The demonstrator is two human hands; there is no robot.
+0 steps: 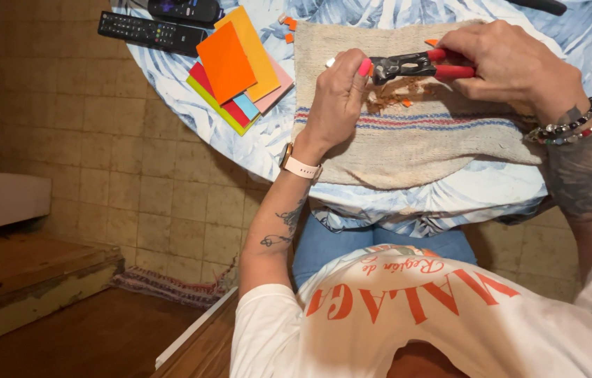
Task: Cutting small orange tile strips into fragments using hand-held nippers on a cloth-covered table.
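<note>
On the round table with the blue leaf-pattern cloth (240, 133) lie a stack of coloured foam sheets (238, 66) and two black remote controls (152, 31), above a beige tiled floor (100, 140).

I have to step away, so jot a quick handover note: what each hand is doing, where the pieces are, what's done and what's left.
Left hand: pinching something small at the head of the red-handled nippers; what it is cannot be told.
Right hand: gripping the nipper handles.
Both work over the striped woven cloth on the round table.
Done: small orange chips lie on the cloth, a few more near its top left corner.
Left: the stack of coloured squares beside the cloth looks uncut.
Two remote controls lie behind the stack.
</note>
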